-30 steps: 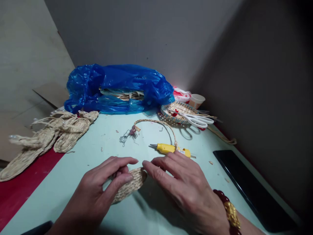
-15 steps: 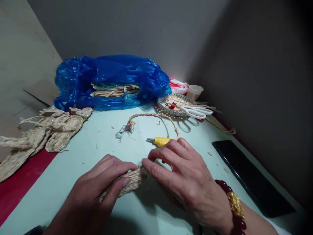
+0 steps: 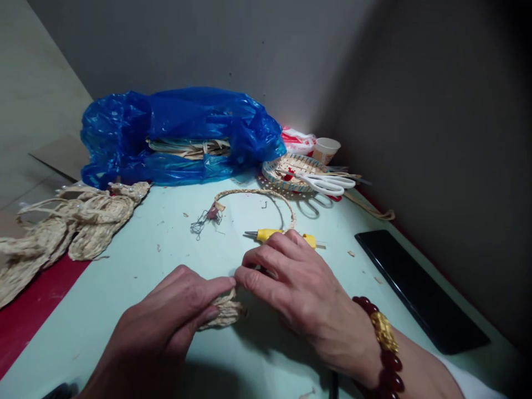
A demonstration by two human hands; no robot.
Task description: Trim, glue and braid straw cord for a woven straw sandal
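Moved since the earlier frame: my right hand (image 3: 307,299), its forefinger tip now up against that of my left hand (image 3: 166,313), where a gap stood; also the woven straw piece (image 3: 226,314), of which less shows.

Item, left hand: thumb and forefinger clamped on the straw piece, just above the table (image 3: 174,252).

Item, right hand: fingers curled close together; whether they pinch a strand I cannot tell (my own knuckles hide it).

Item, condition of the piece: body plaited, so much is done; the near end vanishes under my palm, and the free end looks uneven, which I judge unfinished. What remains beyond that does not show.

Item, beyond my right knuckles: one yellow-handled tool (image 3: 266,235), lying flat, partly covered.

Item, behind it: one braided cord (image 3: 245,192), curved, tangled wire (image 3: 199,224) at its end.

Item, far left: a heap of woven straw pieces (image 3: 100,227), fully shaped to my eye, beads on some.
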